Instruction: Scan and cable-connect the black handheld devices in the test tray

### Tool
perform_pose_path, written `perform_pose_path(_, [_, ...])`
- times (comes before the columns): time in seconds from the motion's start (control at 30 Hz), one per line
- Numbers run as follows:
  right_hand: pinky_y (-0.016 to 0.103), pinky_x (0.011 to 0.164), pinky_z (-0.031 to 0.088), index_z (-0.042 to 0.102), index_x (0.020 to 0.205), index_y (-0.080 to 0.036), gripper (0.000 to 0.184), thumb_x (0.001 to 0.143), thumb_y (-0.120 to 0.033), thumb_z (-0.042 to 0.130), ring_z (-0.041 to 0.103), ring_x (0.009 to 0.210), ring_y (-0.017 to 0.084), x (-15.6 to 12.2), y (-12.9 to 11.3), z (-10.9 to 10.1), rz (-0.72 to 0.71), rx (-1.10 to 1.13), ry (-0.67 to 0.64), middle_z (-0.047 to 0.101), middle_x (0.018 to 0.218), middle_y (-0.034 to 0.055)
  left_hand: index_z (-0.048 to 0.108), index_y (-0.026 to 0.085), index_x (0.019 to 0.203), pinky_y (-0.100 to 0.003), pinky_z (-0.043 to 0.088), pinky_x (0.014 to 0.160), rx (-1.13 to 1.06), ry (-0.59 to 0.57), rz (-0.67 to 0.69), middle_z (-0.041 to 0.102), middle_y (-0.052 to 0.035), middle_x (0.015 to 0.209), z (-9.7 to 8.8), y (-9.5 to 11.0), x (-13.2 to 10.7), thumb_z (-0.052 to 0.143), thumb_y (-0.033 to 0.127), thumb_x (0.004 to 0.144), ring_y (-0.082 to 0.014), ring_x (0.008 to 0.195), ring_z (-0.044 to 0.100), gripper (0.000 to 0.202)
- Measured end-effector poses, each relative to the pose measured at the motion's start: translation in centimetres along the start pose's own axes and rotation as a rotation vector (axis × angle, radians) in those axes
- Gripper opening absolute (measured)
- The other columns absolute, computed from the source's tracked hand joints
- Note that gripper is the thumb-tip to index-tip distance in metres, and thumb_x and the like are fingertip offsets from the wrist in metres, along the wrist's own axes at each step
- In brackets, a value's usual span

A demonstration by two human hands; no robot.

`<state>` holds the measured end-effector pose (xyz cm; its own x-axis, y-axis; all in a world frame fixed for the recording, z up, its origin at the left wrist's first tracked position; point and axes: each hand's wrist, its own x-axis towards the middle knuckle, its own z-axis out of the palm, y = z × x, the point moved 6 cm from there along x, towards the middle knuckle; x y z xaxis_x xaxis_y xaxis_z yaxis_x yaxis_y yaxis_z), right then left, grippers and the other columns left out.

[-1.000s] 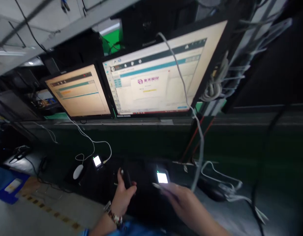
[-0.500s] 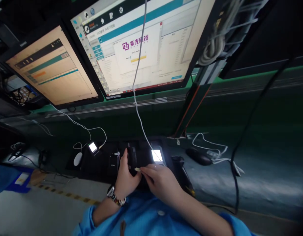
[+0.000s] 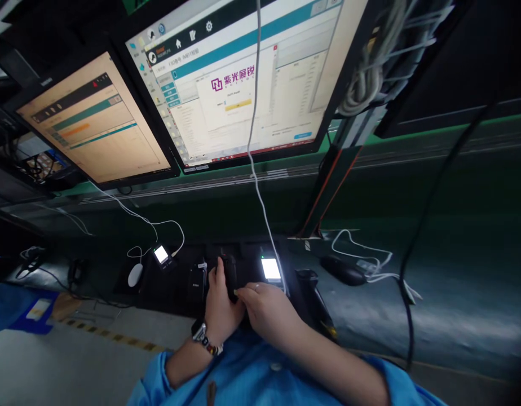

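Note:
My left hand (image 3: 220,304) grips a small black device (image 3: 229,273) lying on the dark bench. My right hand (image 3: 264,307) presses against the near end of that same device, pinching the plug end of a white cable (image 3: 260,186); the plug is hidden under my fingers. The cable runs up in front of the big monitor (image 3: 243,84). Just right of my hands lies a small device with a lit white screen (image 3: 271,268). Another lit device (image 3: 161,254) sits to the left on its own white cable.
A second monitor (image 3: 93,121) hangs at the left. A white mouse (image 3: 135,274) lies left of the lit device, a black mouse (image 3: 343,269) with white cables at the right. A black handheld unit (image 3: 313,296) lies beside my right arm. Cable bundles (image 3: 370,73) hang upper right.
The view has dropped from the monitors toward the bench. My right hand has brought the cable's plug from beside the lit device to the end of the black device in my left hand.

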<state>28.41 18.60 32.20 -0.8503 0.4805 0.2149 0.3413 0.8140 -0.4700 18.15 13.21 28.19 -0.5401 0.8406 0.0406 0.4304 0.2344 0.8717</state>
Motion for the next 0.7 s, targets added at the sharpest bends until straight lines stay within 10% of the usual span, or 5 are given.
perform_pose_path(0.47, [0.031, 0.077, 0.051, 0.071, 0.102, -0.014, 0.036, 0.082, -0.002, 0.043, 0.068, 0.086, 0.022, 3.0, 3.5, 2.8, 0.075, -0.052, -0.103, 0.073, 0.09, 0.0102, 0.024, 0.016, 0.148, -0.048, 0.039, 0.106, 0.055, -0.035, -0.026, 0.029, -0.0226, 0.145, 0.5, -1.4, 4.2, 0.07, 0.018, 0.061, -0.0345, 0.125, 0.048, 0.098])
perform_pose_path(0.7, [0.032, 0.072, 0.051, 0.074, 0.091, -0.019, 0.039, 0.075, 0.001, 0.045, 0.067, 0.084, 0.024, 4.1, 6.3, 4.0, 0.078, -0.296, -0.029, 0.073, 0.085, 0.0093, 0.017, 0.011, 0.15, -0.052, 0.01, 0.118, 0.026, -0.249, -0.062, 0.008, -0.0226, 0.158, 1.2, -3.3, 4.9, 0.07, 0.024, 0.059, -0.0367, 0.146, 0.005, 0.106])
